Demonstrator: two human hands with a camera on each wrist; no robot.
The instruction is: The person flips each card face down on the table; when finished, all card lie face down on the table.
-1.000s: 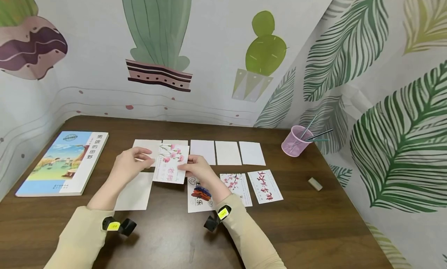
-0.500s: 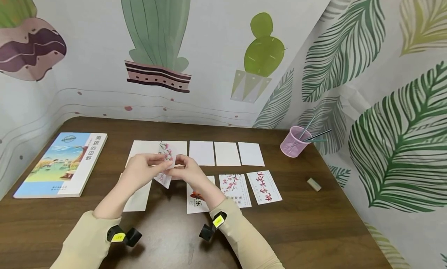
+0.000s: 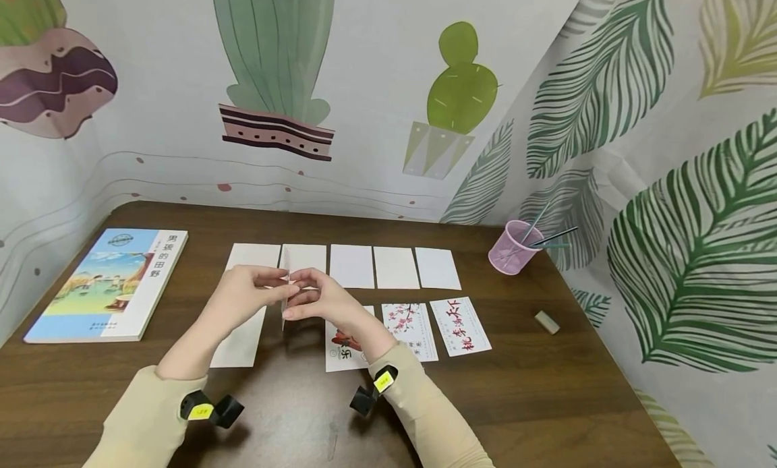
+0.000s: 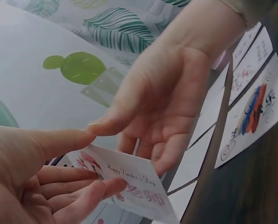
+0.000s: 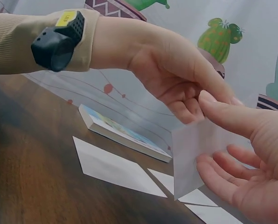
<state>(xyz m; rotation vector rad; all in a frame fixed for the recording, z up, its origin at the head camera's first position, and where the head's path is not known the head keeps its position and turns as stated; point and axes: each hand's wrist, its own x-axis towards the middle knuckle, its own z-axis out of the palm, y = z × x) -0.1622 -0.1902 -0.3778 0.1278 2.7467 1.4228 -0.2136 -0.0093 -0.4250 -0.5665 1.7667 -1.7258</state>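
A greeting card (image 4: 153,192) printed with pink flowers and "Happy Teacher's Day" stands edge-on to the head view, above the table. My left hand (image 3: 245,287) pinches it from the left side, thumb at its edge in the left wrist view. From the other side my right hand (image 3: 328,298) also pinches it; the right wrist view shows the card's plain white back. Beneath and left of the hands lies a blank card (image 3: 238,340). Partly covered by my right forearm is a card with a colourful drawing (image 3: 341,350).
Blank cards (image 3: 352,266) form a row behind the hands. A blossom card (image 3: 413,328) and a red-lettered card (image 3: 460,325) lie to the right. A book (image 3: 106,286) is at left; a pink pen cup (image 3: 511,249) and an eraser (image 3: 547,322) are at right.
The flowered card, earlier facing the head camera in my right hand alone, has turned edge-on. My left hand has moved right and taken hold of it too.
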